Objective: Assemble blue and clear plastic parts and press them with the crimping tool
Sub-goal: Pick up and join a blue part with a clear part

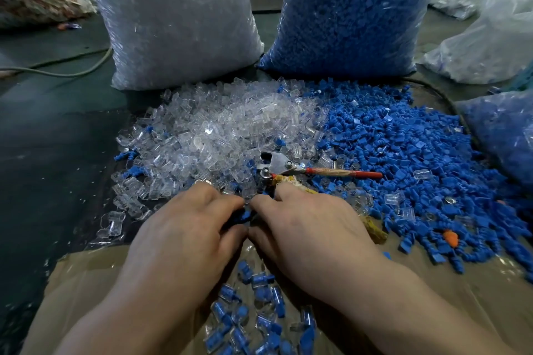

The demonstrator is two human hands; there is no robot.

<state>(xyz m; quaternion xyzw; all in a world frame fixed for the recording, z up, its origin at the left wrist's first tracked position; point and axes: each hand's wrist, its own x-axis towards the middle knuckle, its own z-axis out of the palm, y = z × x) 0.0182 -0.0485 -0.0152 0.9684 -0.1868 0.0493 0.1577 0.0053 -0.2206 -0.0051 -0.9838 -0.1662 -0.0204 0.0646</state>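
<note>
Dark green desk [57, 130] w/ two big sacks standing at the back: a bag of clear parts [173, 17] upper left of centre, a bag of blue parts [352, 8] to its right.

Low centre of the frame, the left grip [184, 225] & right grip [305, 228] meet fingertip to fingertip. Both are curled in and pinch one blue part [245, 215] between them. Can't tell if a clear shell is on it yet; the fingers hide that. Looks like the mating step: pushing blue into clear by hand, before any pressing.

Just above the knuckles lies the crimping tool [277, 164], metal head toward the left, one red handle pointing right. The other handle, wrapped in yellowish stuff, runs under the right grip; can't say if it's held.

Further out, the clear pile [216, 130] spreads across centre-left & the blue pile [403, 153] fills the right side, the two mixing where they meet. Bottom of the frame, on cardboard [86, 268], sit finished pieces [253, 311], blue inside clear, between the forearms.

Next move, I'd guess: seat the pair square, bring it up to the tool's head, then squeeze the handles. It needs one grip to steady the piece in the tool's mouth so it doesn't slip out crooked.
</note>
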